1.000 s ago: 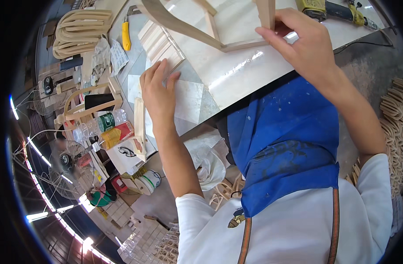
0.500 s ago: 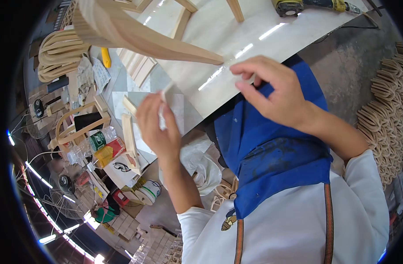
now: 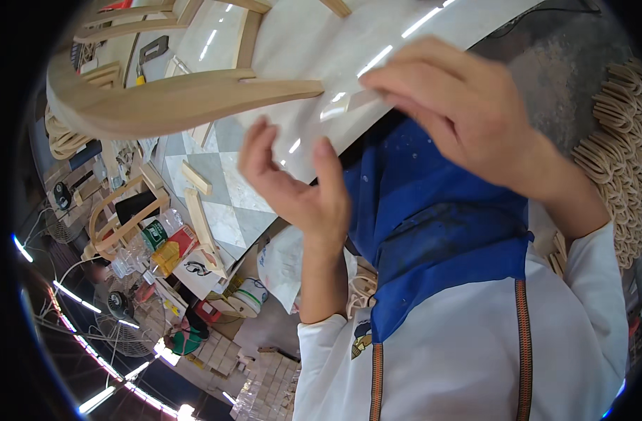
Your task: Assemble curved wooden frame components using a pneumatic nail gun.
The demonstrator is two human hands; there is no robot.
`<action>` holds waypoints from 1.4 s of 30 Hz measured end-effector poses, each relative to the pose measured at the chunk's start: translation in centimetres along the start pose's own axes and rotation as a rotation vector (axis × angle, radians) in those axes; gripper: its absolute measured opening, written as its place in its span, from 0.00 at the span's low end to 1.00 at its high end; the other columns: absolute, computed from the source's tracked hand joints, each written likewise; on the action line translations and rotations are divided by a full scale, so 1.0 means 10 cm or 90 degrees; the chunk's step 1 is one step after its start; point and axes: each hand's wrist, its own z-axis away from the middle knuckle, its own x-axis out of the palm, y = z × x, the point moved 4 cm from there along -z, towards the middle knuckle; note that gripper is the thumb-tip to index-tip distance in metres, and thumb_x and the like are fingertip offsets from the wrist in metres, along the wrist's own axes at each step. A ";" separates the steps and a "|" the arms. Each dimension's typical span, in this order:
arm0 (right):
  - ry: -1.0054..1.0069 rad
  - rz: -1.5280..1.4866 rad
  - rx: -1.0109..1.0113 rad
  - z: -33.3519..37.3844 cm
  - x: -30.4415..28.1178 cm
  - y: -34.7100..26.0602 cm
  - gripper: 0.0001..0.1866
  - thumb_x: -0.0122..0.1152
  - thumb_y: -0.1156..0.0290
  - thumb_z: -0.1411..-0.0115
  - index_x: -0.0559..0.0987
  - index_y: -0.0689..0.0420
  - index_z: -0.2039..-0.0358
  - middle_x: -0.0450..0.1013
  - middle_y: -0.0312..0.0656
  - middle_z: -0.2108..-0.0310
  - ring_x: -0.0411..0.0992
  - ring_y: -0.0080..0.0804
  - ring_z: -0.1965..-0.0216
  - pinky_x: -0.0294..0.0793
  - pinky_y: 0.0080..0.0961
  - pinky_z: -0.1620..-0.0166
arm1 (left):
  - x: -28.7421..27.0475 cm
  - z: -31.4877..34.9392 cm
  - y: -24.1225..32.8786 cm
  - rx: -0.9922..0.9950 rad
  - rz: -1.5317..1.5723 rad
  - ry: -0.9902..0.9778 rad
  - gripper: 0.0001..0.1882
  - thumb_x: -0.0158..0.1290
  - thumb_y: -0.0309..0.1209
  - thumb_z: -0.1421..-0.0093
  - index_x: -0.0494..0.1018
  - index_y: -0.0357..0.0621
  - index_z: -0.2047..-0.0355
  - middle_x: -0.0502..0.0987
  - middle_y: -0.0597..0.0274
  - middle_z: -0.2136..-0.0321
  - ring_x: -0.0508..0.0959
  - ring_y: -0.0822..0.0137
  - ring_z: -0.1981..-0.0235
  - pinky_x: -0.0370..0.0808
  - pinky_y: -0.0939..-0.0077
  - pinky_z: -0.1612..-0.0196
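My left hand is held up below the curved leg of a pale wooden chair frame, thumb and fingers apart with nothing between them. To its right, my right hand hovers over the table's near edge, its fingers bent and pinched together. A small, pale, flat piece shows at its fingertips; blur and glare hide what it is made of. The chair frame rests on a glossy white tabletop, its tapered end pointing toward my right hand.
Wooden strips lie on a checkered surface at left. Beyond are a plastic bottle, a curved wooden frame and safety glasses. Curved wooden parts are stacked at far right. A white plastic bag hangs below the table edge.
The small pale piece has gone from my left fingertips to my right hand. My left hand has opened and moved right; my right hand has risen. The view has shifted, and the chair frame appears farther left.
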 end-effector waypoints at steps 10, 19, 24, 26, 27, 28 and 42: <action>-0.089 0.300 -0.271 -0.51 0.13 0.28 0.07 0.60 0.74 0.45 0.74 0.61 0.67 0.72 0.43 0.66 0.75 0.36 0.68 0.78 0.29 0.66 | 0.10 -0.61 -0.32 0.195 -0.208 -0.259 0.18 0.66 0.27 0.41 0.78 0.42 0.50 0.81 0.56 0.52 0.74 0.47 0.38 0.62 0.46 0.32; 0.079 0.075 -0.304 -0.48 0.21 0.53 0.09 0.61 0.76 0.44 0.79 0.62 0.61 0.77 0.44 0.62 0.79 0.41 0.62 0.80 0.31 0.61 | 0.14 -0.70 -0.37 0.232 -0.162 -0.276 0.10 0.68 0.28 0.44 0.82 0.46 0.61 0.83 0.60 0.59 0.81 0.53 0.52 0.69 0.47 0.39; 0.005 0.039 -0.257 -0.49 0.18 0.59 0.10 0.62 0.75 0.44 0.79 0.61 0.61 0.77 0.44 0.61 0.79 0.39 0.62 0.80 0.31 0.61 | 0.18 -0.70 -0.36 0.224 -0.160 -0.269 0.09 0.67 0.30 0.43 0.83 0.47 0.61 0.83 0.61 0.59 0.81 0.56 0.54 0.70 0.48 0.41; 0.014 0.057 -0.278 -0.50 0.20 0.58 0.09 0.62 0.75 0.44 0.79 0.61 0.61 0.77 0.44 0.61 0.79 0.39 0.61 0.80 0.30 0.62 | 0.17 -0.70 -0.38 0.224 -0.162 -0.276 0.09 0.66 0.30 0.42 0.83 0.47 0.60 0.83 0.61 0.59 0.81 0.56 0.54 0.69 0.49 0.40; 0.022 0.076 -0.301 -0.49 0.20 0.57 0.09 0.62 0.74 0.44 0.80 0.60 0.61 0.76 0.44 0.60 0.78 0.38 0.61 0.80 0.30 0.62 | 0.17 -0.70 -0.38 0.224 -0.164 -0.281 0.09 0.65 0.30 0.41 0.82 0.47 0.60 0.83 0.61 0.59 0.81 0.56 0.54 0.69 0.49 0.40; 0.022 0.076 -0.299 -0.50 0.19 0.57 0.09 0.62 0.74 0.44 0.80 0.60 0.61 0.76 0.44 0.60 0.78 0.38 0.61 0.80 0.30 0.62 | 0.17 -0.69 -0.37 0.223 -0.164 -0.282 0.09 0.65 0.30 0.41 0.82 0.47 0.60 0.83 0.61 0.59 0.81 0.56 0.54 0.69 0.49 0.40; -0.131 0.122 -0.234 -0.65 0.25 0.51 0.04 0.62 0.76 0.46 0.80 0.63 0.69 0.71 0.40 0.67 0.75 0.31 0.62 0.80 0.25 0.65 | 0.24 -0.62 -0.43 0.102 -0.040 -0.236 0.27 0.75 0.30 0.52 0.78 0.42 0.51 0.84 0.63 0.63 0.77 0.57 0.58 0.68 0.61 0.46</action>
